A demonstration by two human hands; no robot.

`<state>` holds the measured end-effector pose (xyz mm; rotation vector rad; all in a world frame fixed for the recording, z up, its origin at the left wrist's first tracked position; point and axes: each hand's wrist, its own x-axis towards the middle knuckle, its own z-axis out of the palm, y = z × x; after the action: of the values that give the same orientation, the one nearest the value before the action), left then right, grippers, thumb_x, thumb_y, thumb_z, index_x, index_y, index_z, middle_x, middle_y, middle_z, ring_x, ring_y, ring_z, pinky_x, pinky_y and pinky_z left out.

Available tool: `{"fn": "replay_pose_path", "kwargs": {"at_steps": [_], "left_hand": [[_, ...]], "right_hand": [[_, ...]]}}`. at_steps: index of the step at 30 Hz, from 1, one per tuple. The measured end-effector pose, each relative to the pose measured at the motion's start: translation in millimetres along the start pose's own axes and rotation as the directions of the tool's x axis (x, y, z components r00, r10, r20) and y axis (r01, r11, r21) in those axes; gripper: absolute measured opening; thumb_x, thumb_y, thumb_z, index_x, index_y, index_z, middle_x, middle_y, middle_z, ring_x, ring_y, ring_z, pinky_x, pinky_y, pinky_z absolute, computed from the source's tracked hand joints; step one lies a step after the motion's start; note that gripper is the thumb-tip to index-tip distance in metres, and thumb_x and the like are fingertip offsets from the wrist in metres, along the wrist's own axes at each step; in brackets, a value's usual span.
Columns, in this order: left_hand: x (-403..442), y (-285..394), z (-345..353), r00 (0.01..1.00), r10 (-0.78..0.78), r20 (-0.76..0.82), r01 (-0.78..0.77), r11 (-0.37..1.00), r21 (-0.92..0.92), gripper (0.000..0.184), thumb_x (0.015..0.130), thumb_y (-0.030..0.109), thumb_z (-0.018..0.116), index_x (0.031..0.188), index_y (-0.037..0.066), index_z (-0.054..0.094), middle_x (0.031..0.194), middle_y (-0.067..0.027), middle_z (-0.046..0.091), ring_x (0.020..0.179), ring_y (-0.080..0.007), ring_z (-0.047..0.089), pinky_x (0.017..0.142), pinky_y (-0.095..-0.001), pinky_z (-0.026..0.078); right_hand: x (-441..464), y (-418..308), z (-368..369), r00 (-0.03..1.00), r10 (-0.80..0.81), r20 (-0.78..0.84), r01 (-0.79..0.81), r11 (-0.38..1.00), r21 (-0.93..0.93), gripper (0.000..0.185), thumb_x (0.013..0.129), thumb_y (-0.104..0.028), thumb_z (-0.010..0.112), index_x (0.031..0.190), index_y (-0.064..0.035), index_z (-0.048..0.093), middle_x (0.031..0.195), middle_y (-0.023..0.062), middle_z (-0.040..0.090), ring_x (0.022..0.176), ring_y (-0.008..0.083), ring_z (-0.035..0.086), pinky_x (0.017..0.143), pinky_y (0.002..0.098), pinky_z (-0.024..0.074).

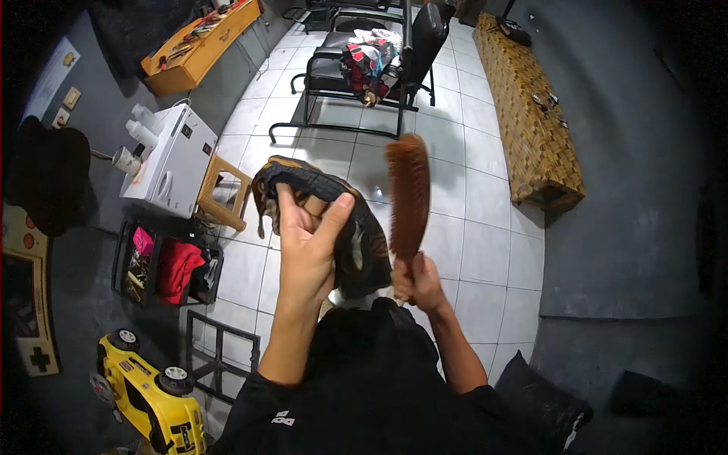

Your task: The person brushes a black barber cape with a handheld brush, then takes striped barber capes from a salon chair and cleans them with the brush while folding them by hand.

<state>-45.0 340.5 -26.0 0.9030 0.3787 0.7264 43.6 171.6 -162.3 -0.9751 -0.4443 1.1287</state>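
In the head view my left hand [307, 227] grips a dark shoe [365, 254] with tan edging, some fingers tucked into its opening and the thumb lying along its rim. Loose strands, perhaps laces, hang at the shoe's left end. To the right, my right hand [415, 280] is closed around the handle of a brush [409, 193] with reddish-brown bristles. The brush stands nearly upright, its bristles facing left toward the shoe. Between the bristles and the shoe a gap shows. The shoe's lower end sits close to my right hand.
Ahead stands a black metal-framed chair [322, 68] with clothes [373, 57] on it. A woven bench [531, 106] lines the right wall. On the left are a white cabinet [178, 155], a stool [227, 197], a storage cart [155, 265] and a yellow toy car [148, 394].
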Motion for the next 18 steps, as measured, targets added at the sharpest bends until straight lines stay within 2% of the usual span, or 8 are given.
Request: {"fn": "replay_pose_path", "kwargs": {"at_steps": [3,4,6,8,10,12,15,18], "left_hand": [[1,-3,9,0.997,0.078,0.025,-0.078,0.997,-0.011,0.066,0.084,-0.003,0.062,0.135,0.007,0.022,0.106,-0.0093,0.055,0.092,-0.0119,0.057,0.077,-0.0231,0.049],[3,-1,8,0.996,0.090,0.019,-0.091,0.995,0.029,0.066,0.083,-0.004,0.063,0.135,0.008,0.023,0.106,-0.0087,0.055,0.091,-0.0115,0.057,0.077,-0.0225,0.049],[3,6,4,0.994,0.108,0.004,-0.108,0.994,-0.007,0.064,0.084,-0.005,0.061,0.134,0.011,0.024,0.104,-0.0072,0.056,0.092,-0.0111,0.057,0.077,-0.0236,0.049],[4,13,1,0.989,0.136,-0.049,-0.139,0.989,-0.058,0.064,0.085,-0.007,0.059,0.134,0.014,0.025,0.103,-0.0054,0.056,0.090,-0.0107,0.056,0.076,-0.0242,0.049],[4,17,-4,0.985,0.158,-0.066,-0.166,0.977,-0.131,0.062,0.086,-0.008,0.057,0.134,0.017,0.026,0.102,-0.0038,0.056,0.087,-0.0107,0.056,0.074,-0.0243,0.049],[2,19,-4,0.983,0.167,-0.077,-0.178,0.972,-0.156,0.062,0.086,-0.008,0.056,0.134,0.017,0.025,0.103,-0.0040,0.055,0.088,-0.0111,0.056,0.076,-0.0254,0.050],[-1,22,1,0.982,0.171,-0.080,-0.180,0.975,-0.131,0.061,0.086,-0.007,0.056,0.134,0.014,0.025,0.103,-0.0055,0.056,0.088,-0.0129,0.058,0.074,-0.0272,0.053],[0,14,5,0.987,0.117,-0.110,-0.126,0.989,-0.082,0.057,0.086,-0.005,0.057,0.132,0.011,0.026,0.101,-0.0072,0.057,0.082,-0.0138,0.061,0.065,-0.0249,0.056]], "right_hand": [[9,24,18,0.989,0.096,0.113,-0.093,0.995,-0.032,0.044,0.100,-0.040,0.034,0.074,-0.0051,0.045,0.060,0.0027,0.040,0.049,0.0155,0.038,0.047,0.0290,0.0359],[10,42,11,0.996,0.082,0.044,-0.065,0.951,-0.303,0.044,0.100,-0.039,0.034,0.076,-0.0031,0.047,0.063,0.0061,0.045,0.053,0.0201,0.043,0.051,0.0322,0.0385],[14,89,-11,0.998,0.001,-0.062,-0.048,0.648,-0.760,0.045,0.099,-0.037,0.035,0.081,0.0007,0.052,0.069,0.0129,0.055,0.062,0.0294,0.053,0.058,0.0386,0.0438],[4,177,-84,0.986,0.165,-0.010,-0.039,0.174,-0.984,0.049,0.096,-0.043,0.036,0.092,-0.0005,0.062,0.079,0.0165,0.065,0.075,0.0325,0.062,0.066,0.0436,0.0464],[-17,192,-111,0.815,0.471,-0.336,-0.360,-0.042,-0.932,0.055,0.094,-0.046,0.034,0.094,-0.0009,0.066,0.089,0.0218,0.065,0.087,0.0400,0.062,0.073,0.0474,0.0472],[-25,207,-141,0.731,0.531,-0.429,-0.427,-0.135,-0.894,0.061,0.093,-0.050,0.034,0.096,0.0015,0.066,0.091,0.0241,0.065,0.089,0.0405,0.062,0.076,0.0460,0.0486],[-9,180,-144,0.862,0.324,-0.389,-0.417,0.019,-0.909,0.054,0.095,-0.045,0.033,0.093,-0.0001,0.063,0.100,0.0234,0.063,0.089,0.0411,0.061,0.076,0.0472,0.0473],[16,81,-78,0.951,0.164,-0.262,-0.296,0.728,-0.619,0.046,0.098,-0.041,0.033,0.081,-0.0038,0.053,0.070,0.0089,0.056,0.053,0.0226,0.050,0.051,0.0347,0.0402]]}}
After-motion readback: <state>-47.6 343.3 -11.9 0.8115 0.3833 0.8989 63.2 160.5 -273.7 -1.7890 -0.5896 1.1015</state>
